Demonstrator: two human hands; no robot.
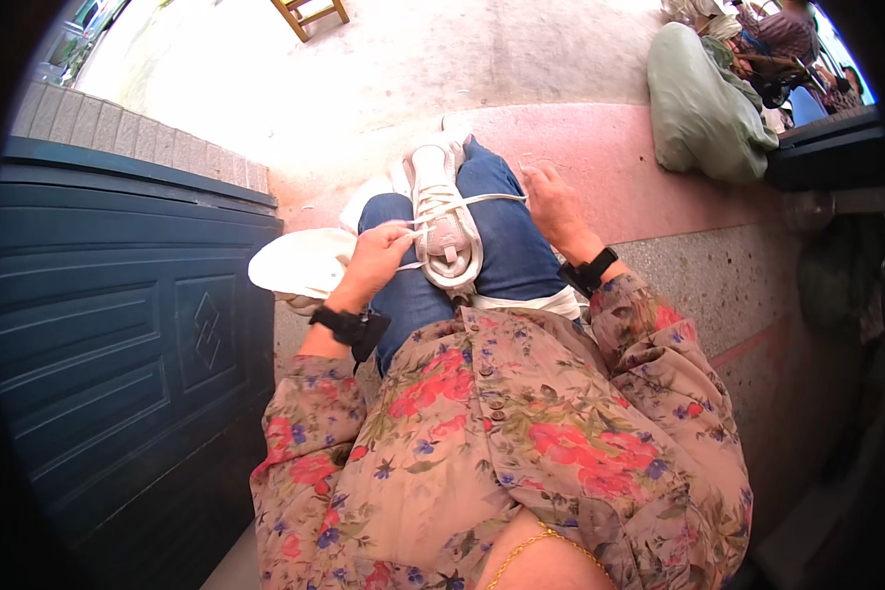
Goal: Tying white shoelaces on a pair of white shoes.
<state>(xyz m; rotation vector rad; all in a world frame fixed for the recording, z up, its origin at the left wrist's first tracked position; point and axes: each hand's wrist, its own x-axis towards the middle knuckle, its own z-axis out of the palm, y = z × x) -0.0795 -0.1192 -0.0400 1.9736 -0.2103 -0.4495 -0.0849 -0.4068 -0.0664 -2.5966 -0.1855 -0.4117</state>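
A pale sneaker (459,251) rests between my jeans-clad thighs, its toe pointing away from me and its opening toward me. My left hand (372,261) is at the shoe's left side, thumb and finger pinched on a white shoelace. From the eyelets the white shoelace (497,198) runs across to the right, stretched over my thigh. Its end meets my right hand (558,208), whose fingers are closed on it, apart from the shoe. Each wrist carries a black band.
A white cloth or bag (300,263) lies left of my knee. Beside it stands a dark blue panelled door (118,315). A stuffed green sack (703,108) sits at the far right, with a person (792,39) behind it. A wooden stool (312,14) stands at the far edge.
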